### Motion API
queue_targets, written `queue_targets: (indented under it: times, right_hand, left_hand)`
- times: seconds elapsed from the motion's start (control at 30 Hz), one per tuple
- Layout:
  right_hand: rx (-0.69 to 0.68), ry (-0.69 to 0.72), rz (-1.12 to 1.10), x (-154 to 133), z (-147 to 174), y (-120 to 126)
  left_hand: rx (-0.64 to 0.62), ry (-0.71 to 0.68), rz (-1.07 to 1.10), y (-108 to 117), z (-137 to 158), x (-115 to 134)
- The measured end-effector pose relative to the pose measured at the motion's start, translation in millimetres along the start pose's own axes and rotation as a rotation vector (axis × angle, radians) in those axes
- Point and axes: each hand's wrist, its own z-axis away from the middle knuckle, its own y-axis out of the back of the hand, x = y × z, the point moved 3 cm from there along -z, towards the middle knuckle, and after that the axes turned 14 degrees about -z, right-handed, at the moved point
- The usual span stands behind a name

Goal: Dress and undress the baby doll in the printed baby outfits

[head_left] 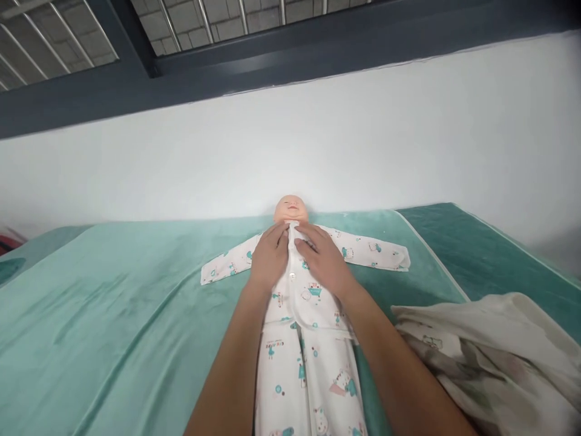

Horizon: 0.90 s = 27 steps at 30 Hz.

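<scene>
A baby doll [291, 209] lies on its back, its head near the wall. It is dressed in a white long-sleeved shirt [297, 303] with small teal and pink animal prints, both sleeves spread sideways. White printed trousers [281, 387] stretch toward me below the shirt hem. My left hand [270, 254] rests on the shirt's chest beside the collar, fingers extended. Across the front opening, my right hand [324, 257] lies on the other side, its thumb apart from the index finger. A button [293, 276] shows lower on the shirt front. My fingertips partly cover the collar.
A teal blanket [127, 290] with some creases spreads under the doll. To the right lies a crumpled pale patterned cloth [494, 357]. Behind are a white wall [290, 139] and a dark window frame [272, 66] with metal bars.
</scene>
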Motion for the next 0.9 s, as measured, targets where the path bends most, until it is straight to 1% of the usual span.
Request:
queue_targets:
  times: [0.3,0.5,0.63,0.8,0.9]
  right_hand:
    - [-0.002,-0.038,-0.006,-4.7,0.4,-1.8]
    - [-0.037,-0.023,-0.012,-6.8,-0.5,-2.3]
    - [-0.04,-0.038,-0.018,-5.5,-0.7,-2.7]
    - [-0.028,-0.068,-0.019,-4.7,0.0,-3.2]
    - [-0.027,-0.084,-0.014,-4.8,0.1,-3.5]
  left_hand:
    - [0.004,-0.075,-0.004,0.0,1.4,0.2]
    - [0.019,-0.08,-0.001,-0.4,0.8,-2.7]
    - [0.018,-0.086,0.002,-1.5,0.7,-5.8]
    - [0.02,-0.046,-0.003,-2.3,0.5,-8.8]
    - [0.023,-0.074,0.008,-1.4,0.3,-7.4]
